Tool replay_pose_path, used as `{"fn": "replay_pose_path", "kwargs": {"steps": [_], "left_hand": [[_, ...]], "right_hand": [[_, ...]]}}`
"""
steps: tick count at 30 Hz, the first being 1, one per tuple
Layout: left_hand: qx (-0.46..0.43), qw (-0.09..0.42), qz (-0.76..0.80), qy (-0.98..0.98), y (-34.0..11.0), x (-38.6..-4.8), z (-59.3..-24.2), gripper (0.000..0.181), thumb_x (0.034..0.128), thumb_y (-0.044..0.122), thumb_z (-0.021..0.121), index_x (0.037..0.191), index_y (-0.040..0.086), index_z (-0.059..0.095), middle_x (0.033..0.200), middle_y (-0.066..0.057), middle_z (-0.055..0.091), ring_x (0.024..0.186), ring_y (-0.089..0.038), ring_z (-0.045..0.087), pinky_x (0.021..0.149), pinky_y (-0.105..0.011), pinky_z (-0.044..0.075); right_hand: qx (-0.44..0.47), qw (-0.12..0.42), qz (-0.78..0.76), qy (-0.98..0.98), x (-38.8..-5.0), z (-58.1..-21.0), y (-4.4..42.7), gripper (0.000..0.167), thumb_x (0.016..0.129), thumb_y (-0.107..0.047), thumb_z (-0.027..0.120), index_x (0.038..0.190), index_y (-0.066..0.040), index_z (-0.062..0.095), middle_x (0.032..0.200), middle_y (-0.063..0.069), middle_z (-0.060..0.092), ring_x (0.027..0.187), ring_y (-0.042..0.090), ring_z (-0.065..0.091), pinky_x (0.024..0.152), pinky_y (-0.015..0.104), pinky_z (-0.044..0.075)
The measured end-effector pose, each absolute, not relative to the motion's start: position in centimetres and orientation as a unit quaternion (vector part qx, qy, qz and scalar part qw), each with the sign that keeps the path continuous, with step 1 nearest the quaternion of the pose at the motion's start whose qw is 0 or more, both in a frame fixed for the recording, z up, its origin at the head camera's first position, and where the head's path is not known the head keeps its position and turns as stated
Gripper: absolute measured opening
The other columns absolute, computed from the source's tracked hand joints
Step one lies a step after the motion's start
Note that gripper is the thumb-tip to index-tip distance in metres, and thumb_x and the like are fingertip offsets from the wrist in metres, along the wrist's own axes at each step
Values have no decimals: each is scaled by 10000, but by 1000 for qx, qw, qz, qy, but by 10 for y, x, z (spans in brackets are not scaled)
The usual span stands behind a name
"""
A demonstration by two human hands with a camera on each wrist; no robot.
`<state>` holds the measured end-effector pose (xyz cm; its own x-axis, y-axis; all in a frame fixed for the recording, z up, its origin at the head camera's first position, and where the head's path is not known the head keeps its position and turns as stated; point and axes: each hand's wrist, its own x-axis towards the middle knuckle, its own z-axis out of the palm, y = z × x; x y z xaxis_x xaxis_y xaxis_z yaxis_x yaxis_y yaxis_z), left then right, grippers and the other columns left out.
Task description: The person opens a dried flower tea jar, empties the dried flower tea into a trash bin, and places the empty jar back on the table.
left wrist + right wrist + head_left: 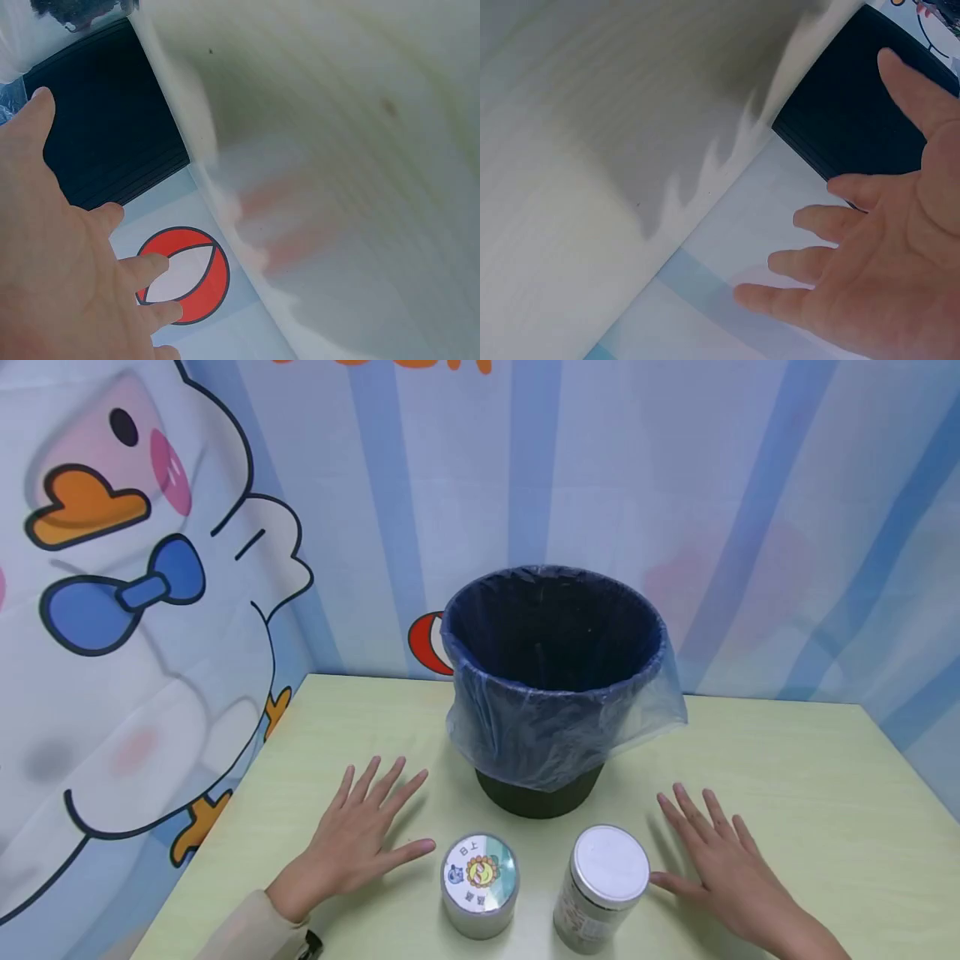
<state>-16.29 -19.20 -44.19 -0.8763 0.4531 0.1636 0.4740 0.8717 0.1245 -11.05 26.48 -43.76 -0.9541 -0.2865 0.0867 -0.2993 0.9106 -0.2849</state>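
My left hand (348, 847) is spread over the table, fingers straight and holding nothing. Its thumb points toward a short round container (480, 885) with a sunflower label on top. On the other side, my right hand (723, 868) is likewise spread and holds nothing. Its thumb tip comes close to a white-lidded jar (602, 885); whether they touch I cannot tell. Behind both containers stands a black bin (536, 793) lined with a translucent blue plastic bag (525, 735), its edge folded over the rim. Each wrist view shows an open palm, left hand (82, 247) and right hand (885, 255).
The pale table (787, 777) runs back to a blue-and-white striped cloth backdrop (615, 468). A printed cartoon duck (135, 610) covers the cloth at the left. The bin stands mid-table, in front of the backdrop.
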Motion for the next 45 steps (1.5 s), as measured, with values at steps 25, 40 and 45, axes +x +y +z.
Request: {"fn": "replay_pose_path", "kwargs": {"steps": [25,40,45], "left_hand": [[-240,40,-124,-962,-194,-151,-441,766,932,693,475,1566,283,341,1582,-35,362,1448,-368,297,1128,-642,201],[-238,25,-136,-961,-192,-141,-434,615,967,597,511,1493,281,477,1495,6,486,1413,-331,370,1132,-619,216],[-242,47,-154,-957,-189,-138,-429,594,958,588,537,1465,280,504,1459,22,521,1371,-302,431,1103,-596,291]], "right_hand": [[161,-99,234,-954,-98,-433,262,1103,758,-699,698,1592,-143,239,1635,173,170,1464,488,81,967,741,334],[169,-141,311,-924,-89,-420,253,996,825,-591,719,1580,-123,268,1562,217,331,1356,473,394,973,618,433],[197,-164,372,-892,-89,-416,253,924,880,-454,734,1571,-64,261,1518,225,392,1245,464,510,892,556,511]]}}
